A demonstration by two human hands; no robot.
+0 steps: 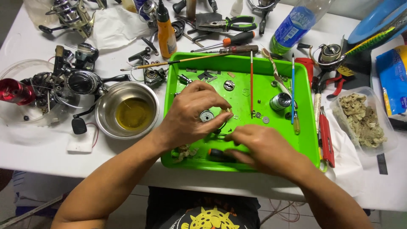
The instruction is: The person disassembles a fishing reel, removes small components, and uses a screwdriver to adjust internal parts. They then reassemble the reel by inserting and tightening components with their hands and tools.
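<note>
While the left hand (193,112) pinches a small round dark metal part (206,115) steady over the bright green plastic tray (305,140), loose pieces stay contained. The right hand (258,146) lies curled over a black-and-orange screwdriver handle (218,153), fingers closed around it.

Place: a small repair bench for fishing reels, probably in a home rather than a shop, though little beyond the worktop shows.
Worktop: white worktop (29,152), crowded edge to edge.
Parts: a stripped reel (78,82), a spinning reel (330,54), and small washers and gears lying loose in a green tray (311,140).
Tools: pliers (231,23), screwdrivers (233,40), thin brushes (251,80).
Fluids: a steel bowl of yellowish liquid (131,112), an orange squeeze bottle (166,34).
Cleaning: a tub of used rags (362,121), paper tissue.
Floor: pale tiles (140,208) below the edge.
</note>
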